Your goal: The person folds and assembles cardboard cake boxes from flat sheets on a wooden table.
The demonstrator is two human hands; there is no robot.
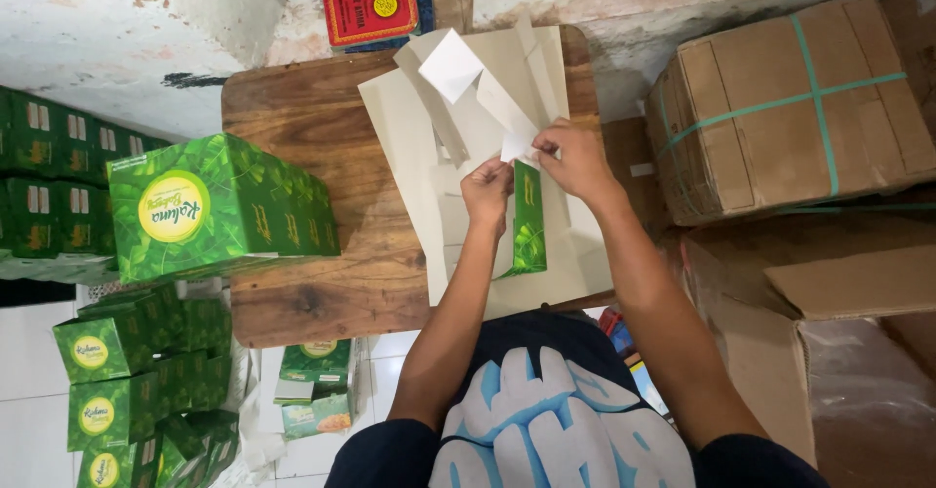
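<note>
My left hand and my right hand both grip a flat carton blank, white-grey inside with a green leafy printed side showing below the hands. Its flaps stick up toward the far edge of the wooden board. The blank lies over a stack of similar unfolded blanks on the board. Both hands pinch the fold near the middle, fingers closed on the card.
A folded green box stands on the board's left. More green boxes pile on the floor at left. A red and yellow packet lies at the far edge. Strapped brown cardboard cartons crowd the right side.
</note>
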